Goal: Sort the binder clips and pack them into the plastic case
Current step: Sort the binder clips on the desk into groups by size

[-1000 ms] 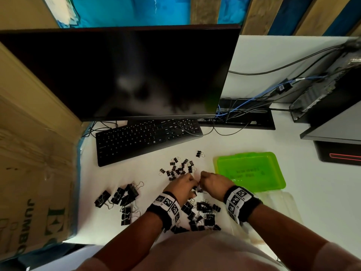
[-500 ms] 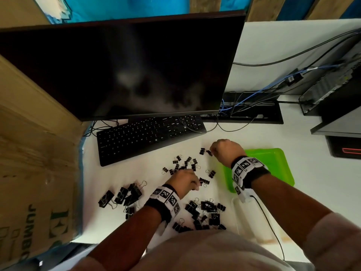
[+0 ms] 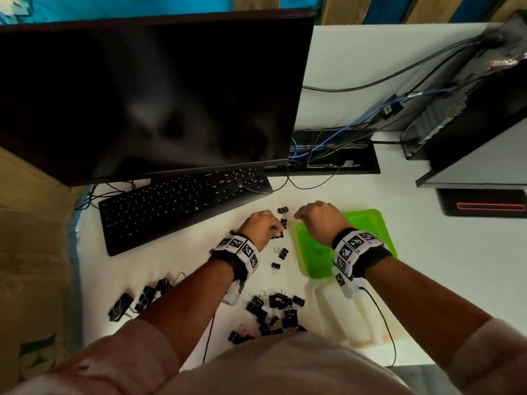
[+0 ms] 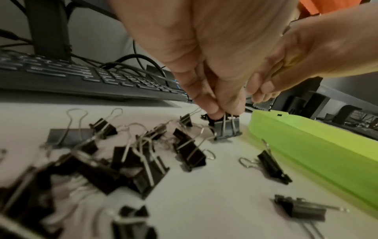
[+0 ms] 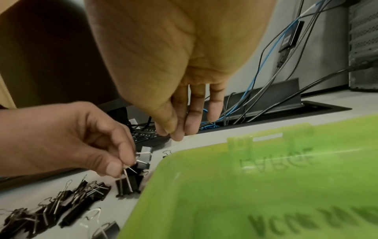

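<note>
Clip (image 4: 226, 129) handles pinched by left hand (image 4: 204, 53) (head view hides this).

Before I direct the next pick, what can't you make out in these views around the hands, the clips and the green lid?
- Right hand: head view shows only its back; the fingertips may pinch something, too small to tell.
- Green lid: lettering blurred, mostly unreadable.
- Clear case: contents hidden by the right forearm and glare.
- Nearest binder clips: blurred, sizes uncertain.

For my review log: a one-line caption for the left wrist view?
Left hand pinches a binder clip by its wire handles beside the green case.
</note>
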Demonstrator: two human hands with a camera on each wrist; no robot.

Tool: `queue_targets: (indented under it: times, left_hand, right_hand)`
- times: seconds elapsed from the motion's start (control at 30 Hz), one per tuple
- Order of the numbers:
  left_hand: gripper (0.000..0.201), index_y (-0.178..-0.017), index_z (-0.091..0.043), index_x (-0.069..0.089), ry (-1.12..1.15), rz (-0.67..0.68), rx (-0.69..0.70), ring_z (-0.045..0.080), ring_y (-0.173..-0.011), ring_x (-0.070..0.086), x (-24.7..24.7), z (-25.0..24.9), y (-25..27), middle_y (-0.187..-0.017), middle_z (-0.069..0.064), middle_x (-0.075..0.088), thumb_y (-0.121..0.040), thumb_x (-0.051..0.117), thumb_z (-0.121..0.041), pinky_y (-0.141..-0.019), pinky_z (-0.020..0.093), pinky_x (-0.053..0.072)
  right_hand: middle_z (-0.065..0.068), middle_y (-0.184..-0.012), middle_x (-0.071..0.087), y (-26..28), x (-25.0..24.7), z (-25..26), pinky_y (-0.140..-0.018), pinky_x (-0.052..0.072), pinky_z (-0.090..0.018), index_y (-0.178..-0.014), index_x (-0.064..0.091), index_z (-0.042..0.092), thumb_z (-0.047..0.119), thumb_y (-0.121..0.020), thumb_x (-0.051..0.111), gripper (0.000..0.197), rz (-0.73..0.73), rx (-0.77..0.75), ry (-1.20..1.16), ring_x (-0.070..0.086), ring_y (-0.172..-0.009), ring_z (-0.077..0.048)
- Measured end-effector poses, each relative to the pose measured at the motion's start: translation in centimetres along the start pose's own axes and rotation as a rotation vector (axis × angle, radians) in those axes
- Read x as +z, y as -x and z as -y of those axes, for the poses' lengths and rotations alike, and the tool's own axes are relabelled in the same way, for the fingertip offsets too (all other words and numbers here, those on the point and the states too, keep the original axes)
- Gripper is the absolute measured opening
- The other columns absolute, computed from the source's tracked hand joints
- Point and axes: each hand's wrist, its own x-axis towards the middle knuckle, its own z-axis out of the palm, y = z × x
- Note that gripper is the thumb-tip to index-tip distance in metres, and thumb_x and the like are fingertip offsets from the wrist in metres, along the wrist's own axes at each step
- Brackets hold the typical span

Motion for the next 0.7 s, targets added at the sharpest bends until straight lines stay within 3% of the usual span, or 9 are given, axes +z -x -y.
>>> queue_targets:
  times: [0.07, 0.1, 0.17, 0.2, 0.27, 0.37, 0.43, 0.6, 0.7]
  left_hand:
    - [0.022, -0.095, -0.003, 0.07, 0.047, 0.013, -0.013, 0.015, -0.083, 0.058, 0.1, 0.5, 0.4, -0.103, 0.005, 0.059, -0.084, 0.056, 0.009, -0.064, -0.002, 0.039]
    - [0.025, -0.097, -0.003, 0.069, 0.085, 0.008, -0.006, 0.014, -0.085, 0.056, 0.1, 0.7, 0.8, -0.104, 0.001, 0.056, -0.084, 0.054, 0.011, -0.063, -0.003, 0.038]
    - [0.029, -0.104, -0.008, 0.067, 0.04, -0.063, 0.03, 0.012, -0.098, 0.052, -0.3, 1.4, 1.7, -0.11, -0.003, 0.052, -0.084, 0.055, 0.009, -0.079, -0.002, 0.036]
    - [0.029, -0.109, -0.014, 0.065, -0.051, -0.109, 0.036, 0.013, -0.107, 0.049, -0.6, 2.0, 2.1, -0.117, -0.004, 0.051, -0.086, 0.058, 0.001, -0.091, 0.004, 0.033]
    - [0.036, -0.12, -0.028, 0.057, -0.219, -0.135, -0.046, 0.016, -0.12, 0.04, -1.1, 3.4, 3.1, -0.131, -0.008, 0.045, -0.085, 0.064, -0.024, -0.104, 0.027, 0.032]
    - [0.054, -0.128, -0.038, 0.046, -0.366, 0.009, -0.136, 0.016, -0.128, 0.031, -1.3, 5.0, 4.9, -0.141, -0.011, 0.034, -0.079, 0.067, -0.042, -0.103, 0.039, 0.035]
    - [0.052, -0.128, -0.039, 0.046, -0.418, 0.071, -0.128, 0.016, -0.129, 0.031, -0.7, 5.7, 5.9, -0.141, -0.01, 0.034, -0.081, 0.067, -0.038, -0.099, 0.041, 0.038]
    - [0.031, -0.112, -0.03, 0.059, -0.321, -0.035, -0.11, 0.016, -0.119, 0.039, 0.5, 6.7, 7.7, -0.125, -0.008, 0.045, -0.082, 0.066, -0.024, -0.096, 0.037, 0.042]
    - [0.028, -0.111, -0.029, 0.06, -0.345, -0.054, -0.119, 0.016, -0.119, 0.039, 0.9, 6.6, 8.8, -0.126, -0.008, 0.045, -0.083, 0.065, -0.028, -0.096, 0.036, 0.038]
  right_hand:
    - [-0.004, -0.114, 0.068, 0.7, 0.2, 0.2, -0.09, 0.048, -0.037, -0.113, 0.065, 0.022, 0.011, -0.091, 0.045, 0.031, 0.004, -0.047, -0.001, 0.058, -0.104, -0.026]
    - [-0.003, -0.113, 0.068, 1.1, 0.4, 0.5, -0.09, 0.048, -0.037, -0.112, 0.065, 0.022, 0.011, -0.091, 0.046, 0.031, 0.016, -0.073, -0.008, 0.059, -0.103, -0.025]
    - [-0.003, -0.112, 0.069, 1.7, 1.1, 1.1, -0.09, 0.048, -0.038, -0.11, 0.066, 0.022, 0.011, -0.091, 0.047, 0.03, 0.047, -0.11, -0.031, 0.059, -0.102, -0.024]
    - [-0.002, -0.111, 0.069, 2.1, 1.4, 1.6, -0.089, 0.049, -0.038, -0.11, 0.066, 0.022, 0.01, -0.091, 0.047, 0.029, 0.06, -0.129, -0.042, 0.06, -0.102, -0.024]
    - [-0.001, -0.111, 0.068, 2.7, 2.1, 2.7, -0.088, 0.05, -0.037, -0.109, 0.066, 0.023, 0.011, -0.091, 0.048, 0.028, 0.117, -0.173, -0.057, 0.06, -0.103, -0.023]
    - [0.0, -0.116, 0.063, 3.9, 3.1, 4.8, -0.089, 0.048, -0.034, -0.111, 0.065, 0.025, 0.015, -0.088, 0.056, 0.026, 0.291, -0.284, -0.047, 0.057, -0.108, -0.022]
    - [0.0, -0.119, 0.06, 4.5, 3.8, 5.8, -0.09, 0.047, -0.034, -0.114, 0.062, 0.025, 0.018, -0.086, 0.061, 0.029, 0.388, -0.371, 0.012, 0.055, -0.111, -0.022]
    - [-0.001, -0.109, 0.061, 5.0, 4.7, 6.4, -0.076, 0.049, -0.032, -0.11, 0.065, 0.023, 0.003, -0.086, 0.054, 0.033, 0.523, -0.397, 0.037, 0.061, -0.098, -0.023]
    - [0.001, -0.109, 0.065, 5.4, 4.6, 6.4, -0.08, 0.05, -0.033, -0.106, 0.065, 0.025, 0.02, -0.088, 0.057, 0.02, 0.533, -0.316, -0.003, 0.061, -0.097, -0.021]
